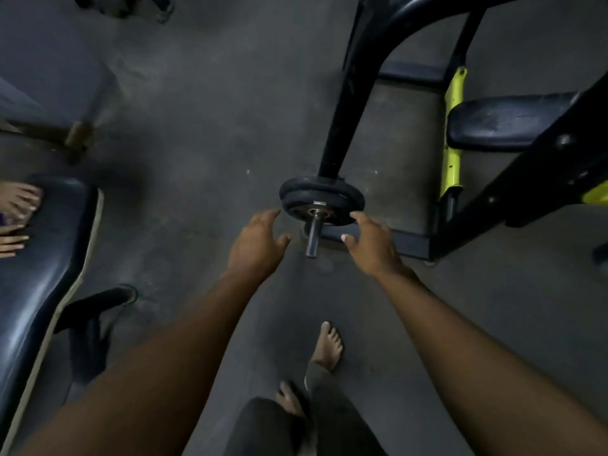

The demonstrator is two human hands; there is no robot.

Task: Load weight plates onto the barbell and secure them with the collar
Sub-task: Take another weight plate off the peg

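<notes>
The weight plates (pixel 321 198) in front of me are black, with a small pale label near a rusty-brown hub. The barbell sleeve (pixel 313 236) sticking toward me is dull grey steel. The floor (pixel 204 133) is plain dark grey, faintly mottled. On the right, the machine frame (pixel 342 103) is black with a lime-yellow bar (pixel 451 133) flecked with chipped dark spots. On the left, a bench pad (pixel 39 274) is glossy navy-black with a beige edge.

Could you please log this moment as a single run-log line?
stage: plates on sleeve | plates seated on bar sleeve | left hand open beside plates | right hand open at plate rim | collar: not visible
</notes>
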